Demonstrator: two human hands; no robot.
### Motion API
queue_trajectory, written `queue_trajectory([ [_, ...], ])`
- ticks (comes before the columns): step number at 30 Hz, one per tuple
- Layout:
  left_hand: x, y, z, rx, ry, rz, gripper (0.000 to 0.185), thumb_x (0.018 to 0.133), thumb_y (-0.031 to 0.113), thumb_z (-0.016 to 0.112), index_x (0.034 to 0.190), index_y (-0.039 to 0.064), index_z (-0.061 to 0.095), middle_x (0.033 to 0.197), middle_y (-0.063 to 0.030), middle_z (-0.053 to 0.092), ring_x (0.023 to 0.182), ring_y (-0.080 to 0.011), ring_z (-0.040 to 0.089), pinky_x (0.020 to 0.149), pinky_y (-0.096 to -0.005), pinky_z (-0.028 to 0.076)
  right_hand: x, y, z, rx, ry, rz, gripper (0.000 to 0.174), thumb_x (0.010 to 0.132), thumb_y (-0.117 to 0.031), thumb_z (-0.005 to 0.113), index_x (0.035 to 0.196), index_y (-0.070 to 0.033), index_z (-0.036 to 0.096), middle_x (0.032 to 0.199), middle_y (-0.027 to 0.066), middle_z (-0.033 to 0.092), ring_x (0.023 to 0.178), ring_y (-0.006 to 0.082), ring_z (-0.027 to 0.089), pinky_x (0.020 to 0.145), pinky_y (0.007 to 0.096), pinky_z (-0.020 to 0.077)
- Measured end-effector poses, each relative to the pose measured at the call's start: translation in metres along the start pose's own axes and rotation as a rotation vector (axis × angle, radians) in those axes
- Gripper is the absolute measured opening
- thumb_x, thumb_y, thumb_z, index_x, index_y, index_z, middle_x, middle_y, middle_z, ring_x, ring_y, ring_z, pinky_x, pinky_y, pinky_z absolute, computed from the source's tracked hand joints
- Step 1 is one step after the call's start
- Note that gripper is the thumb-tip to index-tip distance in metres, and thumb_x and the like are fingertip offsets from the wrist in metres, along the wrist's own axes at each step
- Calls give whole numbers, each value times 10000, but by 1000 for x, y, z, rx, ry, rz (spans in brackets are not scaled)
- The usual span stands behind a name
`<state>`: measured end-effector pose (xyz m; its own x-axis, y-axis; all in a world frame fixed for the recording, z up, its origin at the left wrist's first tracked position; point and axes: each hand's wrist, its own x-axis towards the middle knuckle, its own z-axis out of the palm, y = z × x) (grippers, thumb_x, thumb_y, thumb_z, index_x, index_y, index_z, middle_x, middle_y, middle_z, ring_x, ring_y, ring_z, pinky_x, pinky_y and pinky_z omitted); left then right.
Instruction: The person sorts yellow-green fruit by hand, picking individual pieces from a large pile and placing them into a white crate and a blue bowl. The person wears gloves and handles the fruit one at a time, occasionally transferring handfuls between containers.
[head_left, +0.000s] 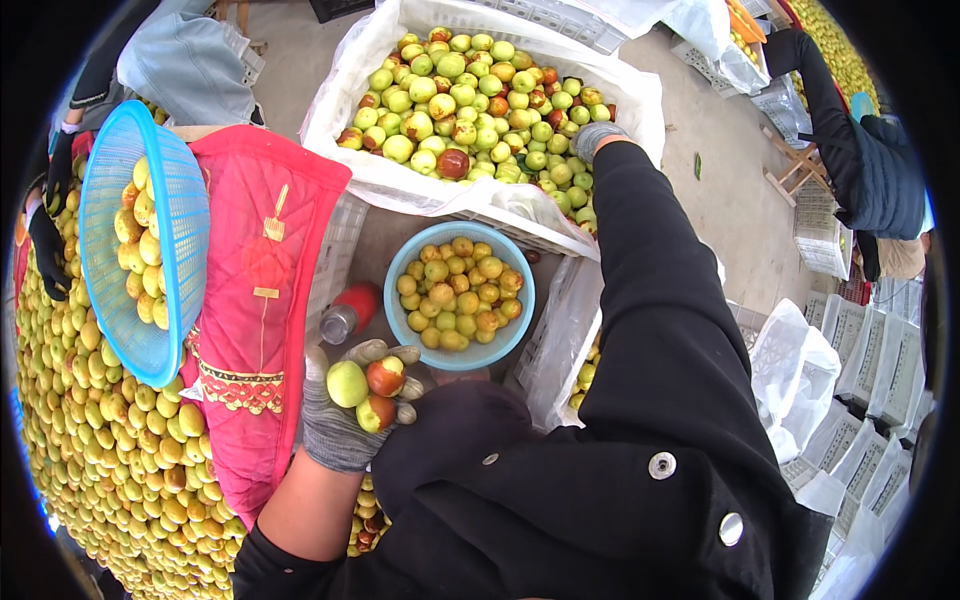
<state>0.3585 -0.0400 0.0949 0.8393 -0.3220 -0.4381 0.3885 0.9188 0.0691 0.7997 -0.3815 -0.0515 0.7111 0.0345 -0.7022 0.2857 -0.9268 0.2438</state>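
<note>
My left hand, in a grey knit glove, is palm up and holds three jujubes, one green and two partly red-brown. My right hand, gloved alike, reaches into the right side of a crate lined with white cloth and heaped with green and reddish jujubes; its fingers are partly hidden among the fruit, so its grip cannot be told. Between my hands sits a round light-blue basket of yellowish, brown-marked jujubes.
A red bottle lies beside the basket. A blue mesh basket tilts on the left by a red quilted cloth, over a large jujube pile. A co-worker's black-gloved hands are far left; another person is far right, near stacked crates.
</note>
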Motion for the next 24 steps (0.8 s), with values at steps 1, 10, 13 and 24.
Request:
queue_trajectory([
  [1, 0, 0, 0, 3, 6, -1, 702, 958, 697, 521, 1280, 82, 620, 1398, -260, 562, 1053, -430, 662, 740, -501, 589, 0, 0, 1, 42, 15, 5, 487, 1020, -427, 491, 1320, -93, 679, 1399, 143, 634, 1295, 329, 601, 1069, 424, 473],
  [10, 1, -2, -2, 11, 7, -12, 703, 955, 697, 525, 1279, 82, 627, 1390, -250, 576, 1053, -431, 666, 730, -503, 589, -33, -18, 17, 981, -34, 122, 619, 1073, -506, 345, 1469, -62, 515, 1478, 205, 542, 1357, 344, 528, 1105, 417, 433],
  [13, 2, -1, -1, -5, -6, -21, 697, 954, 692, 532, 1278, 82, 623, 1391, -249, 576, 1052, -429, 670, 730, -502, 588, -44, -17, 14, 1157, 85, -48, 547, 1076, -417, 421, 1486, -60, 480, 1418, 197, 576, 1268, 346, 585, 1022, 391, 503],
  [24, -1, -3, 4, -8, 25, -1, 778, 946, 747, 477, 1281, 64, 638, 1372, -262, 579, 1068, -421, 665, 774, -490, 609, -90, -85, -31, 470, 673, -651, 713, 854, -396, 818, 1342, 36, 530, 1206, 184, 702, 1082, 336, 689, 934, 402, 566],
])
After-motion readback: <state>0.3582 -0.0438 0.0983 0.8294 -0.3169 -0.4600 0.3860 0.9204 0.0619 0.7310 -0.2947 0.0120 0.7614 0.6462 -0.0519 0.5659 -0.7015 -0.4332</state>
